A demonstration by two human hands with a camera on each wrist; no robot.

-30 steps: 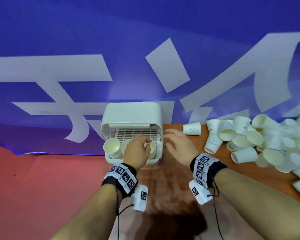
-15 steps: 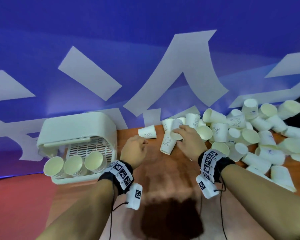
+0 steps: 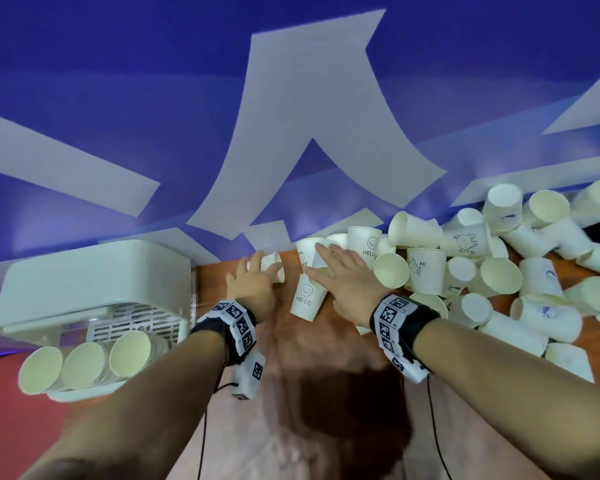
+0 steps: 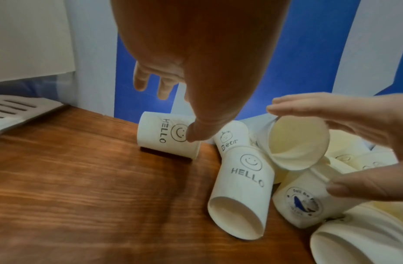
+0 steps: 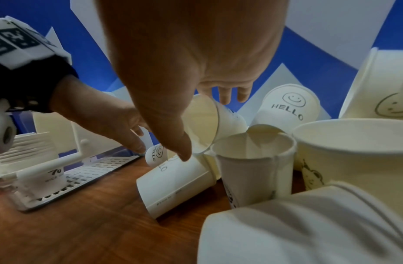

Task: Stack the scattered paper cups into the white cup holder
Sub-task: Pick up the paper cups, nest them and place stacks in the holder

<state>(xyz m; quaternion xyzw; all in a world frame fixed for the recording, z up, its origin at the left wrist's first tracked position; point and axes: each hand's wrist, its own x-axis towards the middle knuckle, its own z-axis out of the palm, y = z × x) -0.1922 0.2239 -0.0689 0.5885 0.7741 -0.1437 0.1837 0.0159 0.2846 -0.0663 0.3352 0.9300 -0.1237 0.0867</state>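
Note:
The white cup holder (image 3: 94, 271) stands at the table's left, with three cup stacks (image 3: 84, 365) lying in it, mouths toward me. My left hand (image 3: 257, 271) reaches over a "HELLO" cup (image 4: 164, 135) lying on its side; the thumb (image 4: 196, 132) touches it and the fingers stay straight above. My right hand (image 3: 329, 268) is spread around a tilted cup (image 5: 205, 123), fingers at its rim, thumb apart from it. Another "HELLO" cup (image 3: 305, 299) lies between the hands, and a "Bear" cup (image 4: 230, 139) sits behind it.
A big heap of white paper cups (image 3: 499, 278) covers the right side of the wooden table (image 3: 291, 393). A blue banner with white shapes (image 3: 153, 98) rises right behind the cups. A red surface (image 3: 0, 410) lies left of the table.
My left hand left the holder and reached right to the lying "HELLO" cup, uncurling its fingers. My right hand went further into the pile's near edge. My view swung right.

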